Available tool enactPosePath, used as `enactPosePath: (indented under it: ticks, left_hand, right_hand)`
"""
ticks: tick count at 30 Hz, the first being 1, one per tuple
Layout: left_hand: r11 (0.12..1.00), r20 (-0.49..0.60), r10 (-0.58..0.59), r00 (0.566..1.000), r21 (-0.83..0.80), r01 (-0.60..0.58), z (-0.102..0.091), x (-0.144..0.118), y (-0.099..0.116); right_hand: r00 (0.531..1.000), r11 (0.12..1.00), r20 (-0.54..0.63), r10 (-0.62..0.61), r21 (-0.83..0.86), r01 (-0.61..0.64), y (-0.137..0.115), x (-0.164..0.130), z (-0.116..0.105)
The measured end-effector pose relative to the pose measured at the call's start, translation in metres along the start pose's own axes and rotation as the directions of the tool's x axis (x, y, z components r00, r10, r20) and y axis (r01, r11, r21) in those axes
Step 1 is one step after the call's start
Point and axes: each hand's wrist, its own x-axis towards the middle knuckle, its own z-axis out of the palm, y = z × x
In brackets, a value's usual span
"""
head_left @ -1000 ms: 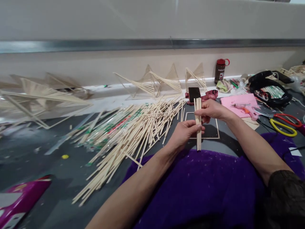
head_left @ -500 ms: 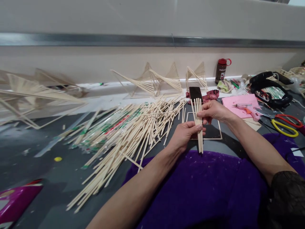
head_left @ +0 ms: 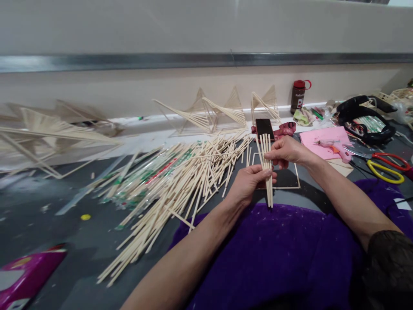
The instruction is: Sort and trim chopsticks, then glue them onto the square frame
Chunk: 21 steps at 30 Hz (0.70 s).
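Observation:
A small bundle of pale wooden sticks (head_left: 269, 193) stands nearly upright between my hands, its tops fanned slightly apart. My left hand (head_left: 250, 183) grips the bundle around its middle, thumb across the front. Higher up, my right hand (head_left: 284, 151) pinches the sticks between thumb and fingers. Behind them, a square stick frame (head_left: 298, 176) lies on the dark tabletop, partly covered by my hands. To the left spreads a large loose pile of the same sticks (head_left: 193, 181), beside some in clear plastic wrappers (head_left: 151, 172).
Stick models (head_left: 222, 114) stand along the wall, with another (head_left: 51, 133) at left. A phone (head_left: 264, 128) and a bottle (head_left: 298, 97) are at the back. To the right lie a pink glue gun (head_left: 335, 147), scissors (head_left: 385, 171) and a black holder (head_left: 366, 118). Purple cloth (head_left: 258, 258) covers my lap.
The view has shifted slightly, so the things on the left appear a little further right. Both hands keep their hold on the stick bundle, with hardly any movement.

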Motion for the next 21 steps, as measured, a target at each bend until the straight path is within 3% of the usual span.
enactPosePath:
  ticks: [4,7,13,17,21]
  left_hand:
    - [0.999,-0.008,-0.015,1.0,-0.029,0.014,0.001,-0.001,0.005]
    - [0.999,-0.041,-0.002,0.999,-0.053,0.0,0.0,-0.002,0.01]
    - [0.997,-0.125,0.076,0.989,-0.016,-0.079,-0.002,-0.003,0.015]
    - [0.998,-0.148,0.063,0.987,0.007,-0.063,0.0,-0.002,0.015]
    - [0.999,-0.158,0.05,0.986,0.015,-0.048,0.004,-0.002,0.015]
  right_hand:
    - [1.0,1.0,-0.003,-0.021,0.013,0.021,0.001,0.0,-0.002]
    - [0.993,0.997,-0.099,-0.067,0.041,0.071,-0.004,-0.002,-0.01]
    - [0.941,0.966,-0.293,-0.166,0.144,0.216,-0.03,-0.02,-0.051]
    - [0.937,0.978,-0.305,-0.172,0.063,0.2,-0.052,-0.051,-0.067]
    - [0.943,0.979,-0.271,-0.194,-0.111,0.169,-0.063,-0.083,-0.063]
